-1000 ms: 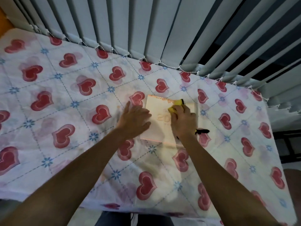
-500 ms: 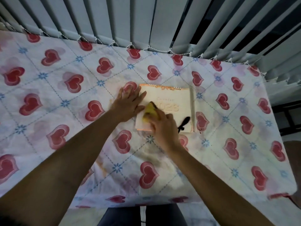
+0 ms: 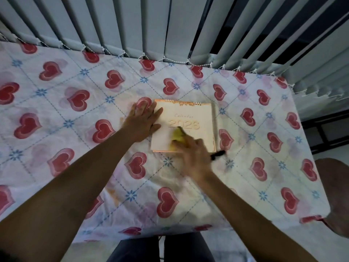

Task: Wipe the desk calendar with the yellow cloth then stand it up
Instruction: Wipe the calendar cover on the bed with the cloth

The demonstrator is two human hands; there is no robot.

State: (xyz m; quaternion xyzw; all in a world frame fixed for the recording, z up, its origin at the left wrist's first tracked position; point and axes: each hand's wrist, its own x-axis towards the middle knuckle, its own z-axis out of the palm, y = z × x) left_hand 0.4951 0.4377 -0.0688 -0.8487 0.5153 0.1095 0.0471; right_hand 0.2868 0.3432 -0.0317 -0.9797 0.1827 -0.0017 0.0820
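**Wiping Stage: Calendar Flat, Left Hand Bracing**

The bench (image 3: 264, 186), under a heart-print cover, carries the desk calendar (image 3: 190, 114) lying flat near centre, spiral binding at 12 o'clock. The left hand (image 3: 143, 120), fingers spread and flat, pins the calendar's 9 o'clock edge. The right hand (image 3: 192, 154), blurred, bunches the yellow cloth (image 3: 177, 137) on the cover's 6 o'clock half. A black object (image 3: 218, 154) protrudes beside that hand. Standing likely means lifting from the binding; the left hand is nearer.
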